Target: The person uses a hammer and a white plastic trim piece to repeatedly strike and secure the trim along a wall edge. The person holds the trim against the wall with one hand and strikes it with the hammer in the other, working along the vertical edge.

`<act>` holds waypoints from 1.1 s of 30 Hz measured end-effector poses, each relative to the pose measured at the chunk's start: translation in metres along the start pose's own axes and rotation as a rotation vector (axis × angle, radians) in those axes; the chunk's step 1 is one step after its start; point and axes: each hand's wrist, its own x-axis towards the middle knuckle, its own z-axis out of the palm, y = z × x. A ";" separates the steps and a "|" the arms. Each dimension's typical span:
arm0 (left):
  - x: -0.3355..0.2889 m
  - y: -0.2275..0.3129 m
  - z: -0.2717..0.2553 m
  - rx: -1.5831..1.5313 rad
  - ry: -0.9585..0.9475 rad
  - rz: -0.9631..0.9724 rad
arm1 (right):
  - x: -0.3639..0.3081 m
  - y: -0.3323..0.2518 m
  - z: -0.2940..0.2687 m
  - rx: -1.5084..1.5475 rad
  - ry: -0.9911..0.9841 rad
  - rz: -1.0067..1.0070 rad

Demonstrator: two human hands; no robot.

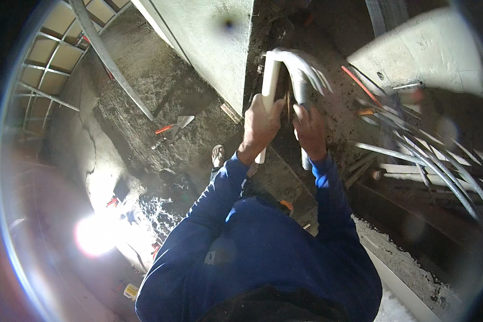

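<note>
My left hand (260, 126) is wrapped round a straight white pipe (271, 80), whose lower end shows below my fist. Beside it, my right hand (309, 130) is closed on a greyish-white pipe (299, 86), held nearly parallel to the first. Its lower end (305, 160) sticks out under my wrist. Between the upper ends arches a white curved piece (300, 61), smeared by motion; whether it joins both pipes I cannot tell. Both hands are held out in front of my body, near the edge of a pale wall block (214, 48).
A trowel (184, 121) with an orange handle lies on the rough floor to the left. Several long pipes (429, 161) are heaped at the right, near a red rod (361, 85). A grey pipe (112, 64) slants at upper left. A bright lamp (96, 234) glares at lower left.
</note>
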 end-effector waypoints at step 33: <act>-0.007 0.054 -0.028 -0.139 -0.154 -0.061 | 0.013 0.005 -0.031 0.298 -0.011 0.158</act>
